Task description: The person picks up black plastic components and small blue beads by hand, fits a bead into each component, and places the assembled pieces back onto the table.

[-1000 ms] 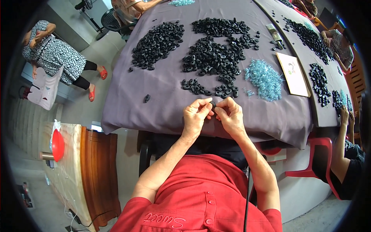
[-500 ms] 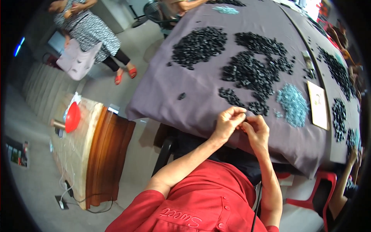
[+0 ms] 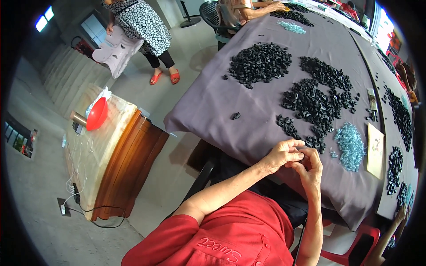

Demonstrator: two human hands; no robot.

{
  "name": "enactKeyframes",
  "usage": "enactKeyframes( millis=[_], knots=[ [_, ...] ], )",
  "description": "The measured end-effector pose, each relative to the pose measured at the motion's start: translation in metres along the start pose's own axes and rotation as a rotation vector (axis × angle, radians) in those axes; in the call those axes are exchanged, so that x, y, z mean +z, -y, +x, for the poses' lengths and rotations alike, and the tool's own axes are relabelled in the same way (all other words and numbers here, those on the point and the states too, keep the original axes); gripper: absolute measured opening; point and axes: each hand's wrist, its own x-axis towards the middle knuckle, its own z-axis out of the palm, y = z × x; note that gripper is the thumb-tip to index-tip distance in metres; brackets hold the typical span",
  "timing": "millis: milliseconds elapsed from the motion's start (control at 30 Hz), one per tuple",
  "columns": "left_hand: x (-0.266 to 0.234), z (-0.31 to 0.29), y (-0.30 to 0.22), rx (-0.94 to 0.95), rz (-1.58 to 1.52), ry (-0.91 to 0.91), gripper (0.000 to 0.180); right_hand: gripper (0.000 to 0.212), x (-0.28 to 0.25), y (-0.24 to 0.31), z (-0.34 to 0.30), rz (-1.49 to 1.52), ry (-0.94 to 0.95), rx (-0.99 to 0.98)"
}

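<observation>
My left hand and my right hand meet at the near edge of the cloth-covered table, fingertips pinched together. Between them a small dark piece barely shows; the fingers hide most of it. Just beyond my hands lies a large heap of small black ring-like parts, with a few scattered close to my fingertips. To the right of it spreads a pile of small clear bluish pieces. Another heap of black parts sits farther left, and a little clump of them lies apart.
A pale card and a small tube-like item lie near the dark seam on the right. Other people work around the table; a person with a pale chair seat stands at far left. A wooden counter bears a red bowl.
The view has shifted, so the table and heaps appear farther right and lower. My hands stay pinched together at the table edge. The standing person has changed pose slightly.
</observation>
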Motion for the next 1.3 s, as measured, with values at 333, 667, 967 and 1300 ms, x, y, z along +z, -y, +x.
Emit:
enactKeyframes(
  millis=[333, 667, 967, 1300],
  knots=[
    [-0.002, -0.001, -0.003, -0.165, -0.334, 0.099, 0.03, 0.035, 0.005, -0.007, 0.001, -0.175, -0.039, -0.187],
    [-0.006, 0.001, 0.001, -0.179, -0.364, 0.048, 0.029, 0.032, 0.007, 0.003, 0.001, -0.151, -0.029, -0.112],
    [-0.008, 0.0, -0.002, -0.17, -0.393, 0.073, 0.031, 0.032, 0.007, -0.003, 0.003, -0.094, -0.074, -0.139],
    [-0.016, -0.016, -0.048, 0.109, 0.367, -0.354, 0.023, 0.052, 0.003, -0.017, -0.006, 0.26, -0.021, 0.094]
  ],
)
